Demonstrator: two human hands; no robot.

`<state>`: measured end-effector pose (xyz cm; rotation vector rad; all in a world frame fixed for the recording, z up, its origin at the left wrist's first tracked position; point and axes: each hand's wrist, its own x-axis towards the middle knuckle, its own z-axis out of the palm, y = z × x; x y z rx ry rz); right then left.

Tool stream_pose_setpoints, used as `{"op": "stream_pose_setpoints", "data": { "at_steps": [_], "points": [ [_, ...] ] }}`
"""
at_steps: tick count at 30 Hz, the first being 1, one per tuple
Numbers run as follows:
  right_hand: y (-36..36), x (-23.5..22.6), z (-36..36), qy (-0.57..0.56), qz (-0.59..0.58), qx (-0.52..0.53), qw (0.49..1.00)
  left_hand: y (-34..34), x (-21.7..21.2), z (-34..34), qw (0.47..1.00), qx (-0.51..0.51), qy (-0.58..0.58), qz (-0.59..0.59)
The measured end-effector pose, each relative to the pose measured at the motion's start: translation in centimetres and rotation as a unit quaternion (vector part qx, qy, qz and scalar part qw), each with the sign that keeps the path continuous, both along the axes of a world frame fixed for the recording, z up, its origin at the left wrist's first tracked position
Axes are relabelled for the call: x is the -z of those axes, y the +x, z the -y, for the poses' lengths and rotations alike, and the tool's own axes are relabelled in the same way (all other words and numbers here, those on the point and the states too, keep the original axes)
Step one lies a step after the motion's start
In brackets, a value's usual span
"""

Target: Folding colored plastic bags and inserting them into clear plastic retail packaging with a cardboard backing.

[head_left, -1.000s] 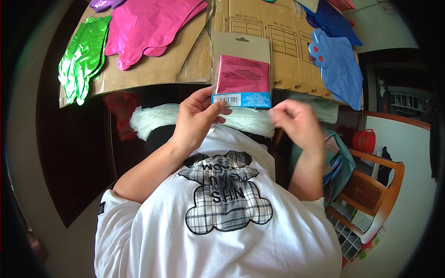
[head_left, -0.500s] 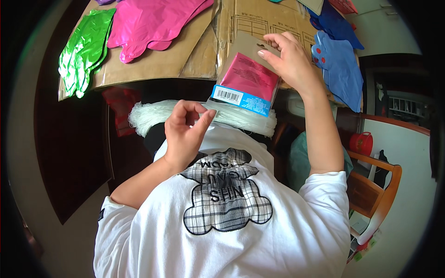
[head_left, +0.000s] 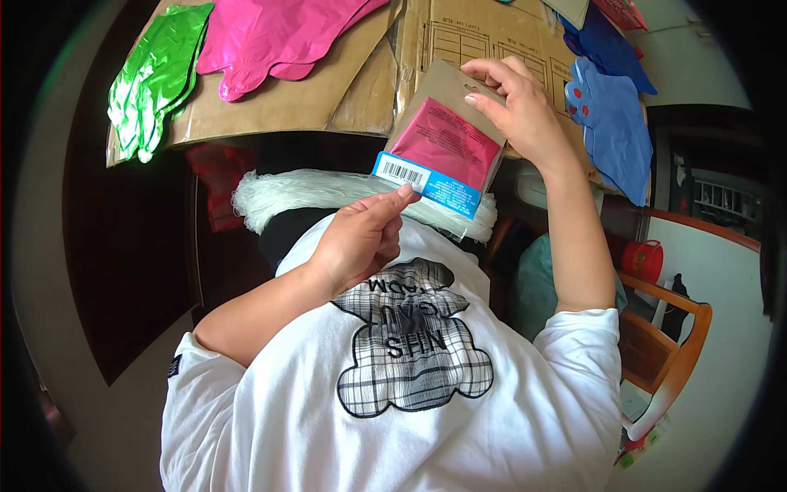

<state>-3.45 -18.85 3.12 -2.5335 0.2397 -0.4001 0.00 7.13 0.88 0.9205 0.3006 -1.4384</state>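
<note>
A flat packet (head_left: 451, 139) with a brown card top, folded pink foil inside and a blue strip with a barcode label hangs tilted in front of me. My right hand (head_left: 518, 107) grips its top corner, thumb in front near the hang hole and fingers behind. At the lower edge, my left hand (head_left: 365, 234) is closed, its thumb tip pressed on the packet just below the barcode label. The fingers under that thumb are partly hidden. Beneath the packet, a thick bundle of whitish strands (head_left: 303, 193) lies across my lap.
A cardboard-covered table (head_left: 328, 102) stands ahead. On it lie flat green foil (head_left: 160, 78), pink foil (head_left: 266, 37), a light-blue foil piece (head_left: 611, 123) and dark-blue foil (head_left: 611, 53). To the right are a wooden chair (head_left: 693, 344), a red basket (head_left: 641, 259) and a greenish bag (head_left: 537, 283).
My left hand has moved right and up from a pinch beside the packet to its lower edge. The right hand keeps its grip, and the view has shifted slightly.
</note>
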Motion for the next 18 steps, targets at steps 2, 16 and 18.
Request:
{"op": "stream_pose_setpoints", "data": {
  "at_steps": [2,16,18],
  "points": [
    [-0.2,0.6,0.0,-0.032,0.034,-0.015,0.999,0.2,-0.1,0.6,1.000,-0.009,0.011,-0.004],
    [-0.4,2.3,0.0,-0.196,0.079,-0.027,0.977,-0.2,-0.2,0.7,0.985,-0.094,0.072,0.124],
    [-0.5,2.5,0.0,-0.199,0.084,-0.026,0.976,-0.3,-0.3,0.7,0.981,-0.107,0.080,0.138]
  ]
}}
